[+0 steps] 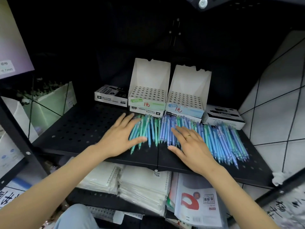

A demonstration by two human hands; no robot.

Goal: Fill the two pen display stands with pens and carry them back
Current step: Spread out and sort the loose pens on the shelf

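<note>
both hands flat on loose blue and green plastic pens (pixel 214 139)
left hand (pixel 120 138) and right hand (pixel 191 146) spread their fingers; two empty white cardboard pen stands (pixel 148 96) stand behind.

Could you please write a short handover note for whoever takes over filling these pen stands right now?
Left hand: open, flat on the left end of the loose pens.
Right hand: open, flat on the pens mid-pile.
Pens lie spread across the black shelf.
Green-label stand and blue-label stand sit behind on marker boxes, lids up, all holes empty.
Done: nothing inserted.
Left: fill both stands, carry them back.
</note>
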